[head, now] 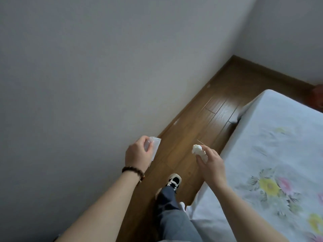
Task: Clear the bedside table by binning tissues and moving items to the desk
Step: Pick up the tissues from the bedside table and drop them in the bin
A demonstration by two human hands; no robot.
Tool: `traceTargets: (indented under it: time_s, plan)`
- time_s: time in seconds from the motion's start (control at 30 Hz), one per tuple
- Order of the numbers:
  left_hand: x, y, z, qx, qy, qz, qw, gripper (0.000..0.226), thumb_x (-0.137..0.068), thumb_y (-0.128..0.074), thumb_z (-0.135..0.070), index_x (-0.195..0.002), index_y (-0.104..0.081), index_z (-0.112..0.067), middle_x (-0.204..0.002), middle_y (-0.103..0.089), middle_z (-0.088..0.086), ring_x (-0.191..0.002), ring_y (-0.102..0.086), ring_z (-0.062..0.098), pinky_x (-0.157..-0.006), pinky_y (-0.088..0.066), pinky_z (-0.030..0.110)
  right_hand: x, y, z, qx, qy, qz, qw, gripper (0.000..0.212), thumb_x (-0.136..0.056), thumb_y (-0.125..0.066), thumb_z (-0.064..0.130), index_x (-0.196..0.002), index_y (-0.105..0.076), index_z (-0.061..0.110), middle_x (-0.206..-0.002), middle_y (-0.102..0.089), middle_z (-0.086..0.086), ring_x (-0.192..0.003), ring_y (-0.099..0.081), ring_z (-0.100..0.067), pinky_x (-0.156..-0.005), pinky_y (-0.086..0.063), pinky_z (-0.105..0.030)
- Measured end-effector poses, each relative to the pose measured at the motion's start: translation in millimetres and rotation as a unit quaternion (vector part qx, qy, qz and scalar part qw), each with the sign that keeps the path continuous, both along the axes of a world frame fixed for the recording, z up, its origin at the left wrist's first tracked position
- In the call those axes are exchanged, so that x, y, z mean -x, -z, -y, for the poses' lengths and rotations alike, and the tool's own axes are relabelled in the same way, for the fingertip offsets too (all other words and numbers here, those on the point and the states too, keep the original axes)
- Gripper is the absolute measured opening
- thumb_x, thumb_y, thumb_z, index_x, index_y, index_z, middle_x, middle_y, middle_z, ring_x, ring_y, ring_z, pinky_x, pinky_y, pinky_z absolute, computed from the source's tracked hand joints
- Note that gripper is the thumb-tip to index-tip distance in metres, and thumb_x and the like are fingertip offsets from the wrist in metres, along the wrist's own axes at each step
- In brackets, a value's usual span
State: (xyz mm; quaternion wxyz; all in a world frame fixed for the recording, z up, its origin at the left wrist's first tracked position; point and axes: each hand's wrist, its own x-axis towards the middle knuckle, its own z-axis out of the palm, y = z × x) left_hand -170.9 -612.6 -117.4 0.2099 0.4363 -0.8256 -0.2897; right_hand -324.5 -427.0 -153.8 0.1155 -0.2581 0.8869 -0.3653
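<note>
My left hand (138, 152) grips a clear, crinkled plastic wrapper (154, 145) near the grey wall, a bead bracelet on its wrist. My right hand (210, 163) pinches a crumpled white tissue (199, 151) above the wooden floor, close to the bed's edge. Both hands are held out in front of me at about the same height. No bedside table, bin or desk is in view.
A narrow strip of wooden floor (206, 109) runs between the grey wall (87, 84) on the left and the bed (271, 154) with a floral sheet on the right. My leg and shoe (173, 181) are on that strip. A reddish object (318, 98) sits at the far right edge.
</note>
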Motion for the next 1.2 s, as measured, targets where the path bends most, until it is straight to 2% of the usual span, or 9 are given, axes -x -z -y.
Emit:
traceTargets:
  time_s: [0.2,0.3,0.43,0.57,0.8,0.93,1.07,1.2]
  plan:
    - [167,1,72,0.016,0.104,-0.003,0.994,0.015,-0.088,-0.058,-0.03,-0.083,-0.062,-0.016,-0.076,-0.068,0.004,-0.07,-0.062,0.024,-0.06,-0.05,0.032,119,15,56,0.004,0.076,0.01,0.997,0.035,-0.085,-0.064,0.018,-0.12,-0.061,0.02,-0.112,-0.064,0.0,-0.09,-0.053,-0.012,-0.074,-0.041,-0.025]
    - [255,-8,97,0.021,0.145,-0.008,0.989,0.014,-0.087,-0.06,-0.028,-0.08,-0.062,-0.015,-0.074,-0.066,0.005,-0.068,-0.059,0.024,-0.059,-0.04,0.027,186,3,74,0.006,0.108,0.02,0.994,0.036,-0.086,-0.063,0.016,-0.121,-0.059,0.02,-0.114,-0.063,-0.001,-0.095,-0.055,-0.016,-0.079,-0.046,-0.029]
    - [366,-24,111,0.026,0.208,-0.03,0.977,0.015,-0.087,-0.06,-0.027,-0.08,-0.062,-0.014,-0.07,-0.064,0.003,-0.065,-0.057,0.023,-0.058,-0.04,0.027,273,-21,81,0.021,0.166,-0.005,0.986,0.034,-0.086,-0.063,0.016,-0.119,-0.06,0.02,-0.111,-0.063,0.0,-0.095,-0.057,-0.017,-0.081,-0.05,-0.032]
    - [461,-30,117,0.027,0.248,-0.046,0.967,0.016,-0.087,-0.06,-0.026,-0.082,-0.063,-0.012,-0.068,-0.058,-0.002,-0.062,-0.051,0.018,-0.058,-0.037,0.025,350,-33,81,0.024,0.214,-0.014,0.976,0.033,-0.086,-0.063,0.015,-0.119,-0.061,0.018,-0.109,-0.065,0.0,-0.097,-0.057,-0.018,-0.082,-0.045,-0.029]
    - [632,-12,132,-0.004,0.314,-0.063,0.947,0.015,-0.089,-0.057,-0.028,-0.083,-0.062,-0.015,-0.074,-0.063,-0.004,-0.066,-0.055,0.014,-0.058,-0.04,0.023,493,-24,97,0.019,0.278,-0.02,0.96,0.033,-0.087,-0.064,0.017,-0.12,-0.061,0.016,-0.11,-0.065,-0.002,-0.098,-0.059,-0.02,-0.08,-0.041,-0.023]
    - [753,-1,153,-0.011,0.342,-0.057,0.938,0.017,-0.088,-0.057,-0.031,-0.081,-0.06,-0.016,-0.072,-0.061,-0.006,-0.066,-0.055,0.014,-0.058,-0.042,0.025,600,-18,118,0.022,0.312,-0.025,0.949,0.032,-0.088,-0.064,0.02,-0.12,-0.061,0.018,-0.11,-0.065,0.0,-0.099,-0.059,-0.019,-0.081,-0.045,-0.026]
    - [879,-9,168,-0.021,0.379,-0.057,0.923,0.018,-0.089,-0.055,-0.03,-0.081,-0.061,-0.016,-0.073,-0.063,-0.003,-0.067,-0.057,0.015,-0.059,-0.049,0.032,709,-30,132,0.015,0.357,-0.019,0.934,0.032,-0.088,-0.063,0.018,-0.119,-0.061,0.018,-0.11,-0.065,-0.002,-0.1,-0.058,-0.02,-0.086,-0.05,-0.036]
    - [992,-25,163,-0.038,0.41,-0.062,0.909,0.017,-0.089,-0.056,-0.029,-0.083,-0.062,-0.015,-0.074,-0.063,-0.002,-0.068,-0.058,0.015,-0.061,-0.05,0.033,799,-42,130,0.017,0.411,-0.017,0.912,0.029,-0.088,-0.063,0.018,-0.117,-0.062,0.022,-0.106,-0.064,0.001,-0.096,-0.058,-0.018,-0.083,-0.05,-0.033]
